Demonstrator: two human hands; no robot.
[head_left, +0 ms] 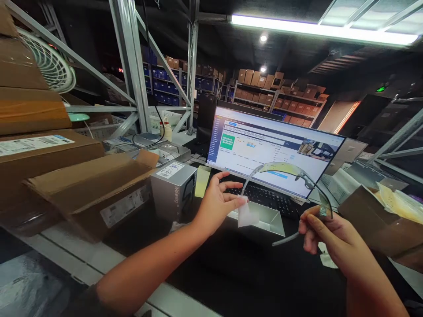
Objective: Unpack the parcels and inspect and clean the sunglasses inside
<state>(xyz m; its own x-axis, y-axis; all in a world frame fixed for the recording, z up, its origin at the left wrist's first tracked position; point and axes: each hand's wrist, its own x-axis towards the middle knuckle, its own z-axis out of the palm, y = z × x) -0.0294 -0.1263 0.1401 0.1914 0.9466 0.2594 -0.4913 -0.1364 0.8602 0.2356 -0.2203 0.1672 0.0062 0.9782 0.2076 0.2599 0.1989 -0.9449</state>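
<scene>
A pair of wraparound sports glasses (280, 167) with a yellowish see-through lens is held up in front of the monitor. My right hand (325, 233) grips them at the right end of the frame, and one temple arm sticks out to the left below the fingers. At the other temple's tip, my left hand (216, 202) pinches a thin white wrapping piece (247, 213) between thumb and finger, the other fingers spread. Whether the wrapping still encloses the tip I cannot tell. Behind and below it lies an open silver box tray (272, 220).
A closed silver box (173, 191) stands left of my left hand, beside an open cardboard carton (95, 185). The monitor (264, 145) and keyboard (274, 200) are behind the glasses. Another carton (373, 220) with yellowish packets stands right. A white scrap (327, 257) lies under my right hand.
</scene>
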